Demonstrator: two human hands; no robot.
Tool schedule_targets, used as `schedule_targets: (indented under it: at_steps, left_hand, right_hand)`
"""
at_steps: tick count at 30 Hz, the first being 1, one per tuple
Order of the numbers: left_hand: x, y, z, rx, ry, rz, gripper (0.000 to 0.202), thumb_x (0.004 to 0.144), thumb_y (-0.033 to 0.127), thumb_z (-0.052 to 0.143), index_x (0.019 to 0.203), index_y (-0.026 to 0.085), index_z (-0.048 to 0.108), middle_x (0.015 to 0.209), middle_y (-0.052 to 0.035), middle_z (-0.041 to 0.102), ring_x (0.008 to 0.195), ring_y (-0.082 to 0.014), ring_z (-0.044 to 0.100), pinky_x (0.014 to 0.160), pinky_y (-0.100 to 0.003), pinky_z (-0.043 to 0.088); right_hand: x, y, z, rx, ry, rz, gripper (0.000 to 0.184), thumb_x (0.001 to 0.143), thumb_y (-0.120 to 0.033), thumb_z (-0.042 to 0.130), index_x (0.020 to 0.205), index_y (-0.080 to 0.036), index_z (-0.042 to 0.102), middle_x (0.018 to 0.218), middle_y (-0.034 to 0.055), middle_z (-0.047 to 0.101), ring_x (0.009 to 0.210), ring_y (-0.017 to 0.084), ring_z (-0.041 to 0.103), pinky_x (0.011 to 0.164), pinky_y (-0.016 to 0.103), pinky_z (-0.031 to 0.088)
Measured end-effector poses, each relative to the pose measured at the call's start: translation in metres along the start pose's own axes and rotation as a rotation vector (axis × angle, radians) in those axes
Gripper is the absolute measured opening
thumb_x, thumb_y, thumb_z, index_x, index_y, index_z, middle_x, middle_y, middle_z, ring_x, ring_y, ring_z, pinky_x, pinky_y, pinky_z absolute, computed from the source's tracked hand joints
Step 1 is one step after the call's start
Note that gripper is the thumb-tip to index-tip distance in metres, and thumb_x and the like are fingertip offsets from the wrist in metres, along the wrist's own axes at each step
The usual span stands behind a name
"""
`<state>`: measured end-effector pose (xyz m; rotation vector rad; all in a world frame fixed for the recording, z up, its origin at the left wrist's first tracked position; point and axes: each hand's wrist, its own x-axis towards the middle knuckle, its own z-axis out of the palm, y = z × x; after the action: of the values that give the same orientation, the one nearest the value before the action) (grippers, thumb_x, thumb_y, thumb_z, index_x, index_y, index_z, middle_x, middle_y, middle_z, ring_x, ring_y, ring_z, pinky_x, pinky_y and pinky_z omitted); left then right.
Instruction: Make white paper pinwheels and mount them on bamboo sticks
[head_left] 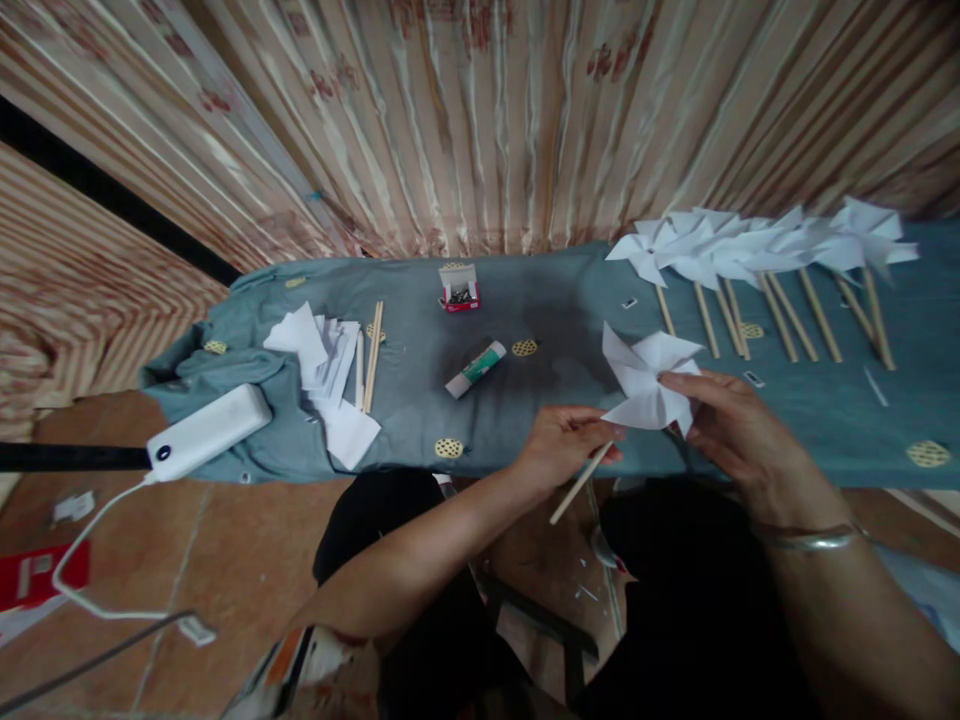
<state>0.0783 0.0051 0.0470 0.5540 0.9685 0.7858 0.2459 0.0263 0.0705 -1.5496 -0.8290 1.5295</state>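
A white paper pinwheel (pixel 651 375) is held between my two hands just above the front edge of the cloth-covered table. My right hand (pixel 724 420) grips it from the right, the thumb near the centre and the other fingers behind the paper. My left hand (pixel 574 442) is closed at the lower left blade, around a thin wooden stick (pixel 581 485) that slants down toward my lap. Whether stick and pinwheel are joined is hidden behind the paper and fingers. Behind them lie a glue stick (pixel 476 370) and a small open red box of metal pins (pixel 460 292).
Several pinwheels on sticks (pixel 720 245) lie in an overlapping row at the back right. Paper pieces (pixel 330 370) and loose wooden sticks (pixel 373 355) are on the left. A white power bank (pixel 210 432) with a cable sits at the left edge. A pleated curtain (pixel 480 130) hangs behind the table.
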Motion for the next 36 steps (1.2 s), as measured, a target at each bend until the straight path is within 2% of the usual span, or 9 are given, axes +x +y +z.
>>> schedule_targets:
  at_steps: [4,7,11,23,29,36]
  left_hand:
    - [0.004,-0.002,-0.002,-0.027,-0.018,0.008,0.021,0.058,0.027,0.084,0.063,0.011,0.071,0.053,-0.002,0.065,0.045,-0.0078,0.056,0.051,-0.02,0.045]
    - [0.007,-0.002,-0.006,-0.02,-0.002,0.015,0.027,0.052,0.027,0.087,0.069,0.01,0.072,0.058,-0.0026,0.067,0.049,-0.0095,0.06,0.053,-0.021,0.047]
    - [0.009,-0.001,-0.011,0.026,0.007,0.022,0.026,0.058,0.027,0.084,0.076,0.011,0.073,0.067,-0.0044,0.071,0.058,-0.0122,0.065,0.059,-0.023,0.05]
    - [0.014,-0.005,-0.016,0.189,0.051,0.103,0.013,0.056,0.022,0.081,0.066,0.016,0.076,0.052,0.0017,0.063,0.048,-0.0082,0.049,0.052,-0.022,0.037]
    - [0.014,-0.003,-0.015,0.222,0.043,0.111,0.015,0.056,0.024,0.08,0.068,0.016,0.077,0.053,0.0003,0.064,0.051,-0.0099,0.051,0.054,-0.022,0.04]
    - [0.013,0.001,-0.011,0.249,0.045,0.118,0.016,0.055,0.026,0.08,0.068,0.016,0.077,0.053,0.0001,0.065,0.051,-0.0091,0.051,0.052,-0.021,0.038]
  right_hand:
    - [0.008,0.001,0.003,-0.003,0.052,-0.072,0.028,0.053,-0.042,0.082,0.067,-0.024,0.066,0.072,0.0022,0.073,0.065,0.021,0.064,0.055,0.03,0.049]
    - [0.015,0.004,0.004,0.118,0.03,-0.088,0.027,0.05,-0.038,0.084,0.061,-0.022,0.066,0.062,0.0003,0.07,0.054,0.016,0.061,0.05,0.027,0.047]
    - [0.022,0.007,0.004,0.237,-0.004,-0.088,0.024,0.051,-0.032,0.086,0.065,-0.019,0.072,0.061,-0.0008,0.072,0.051,0.012,0.061,0.052,0.022,0.048]
    - [0.027,0.007,0.005,0.307,-0.018,-0.102,0.021,0.05,-0.028,0.086,0.066,-0.019,0.075,0.062,-0.0001,0.073,0.051,0.013,0.061,0.054,0.024,0.048]
    - [0.028,0.008,0.007,0.306,-0.027,-0.152,0.018,0.054,-0.029,0.082,0.068,-0.019,0.075,0.065,0.0009,0.074,0.053,0.014,0.062,0.056,0.026,0.049]
    - [0.031,0.005,0.008,0.353,-0.027,-0.171,0.018,0.052,-0.027,0.082,0.066,-0.018,0.076,0.059,0.0011,0.072,0.049,0.013,0.059,0.054,0.025,0.045]
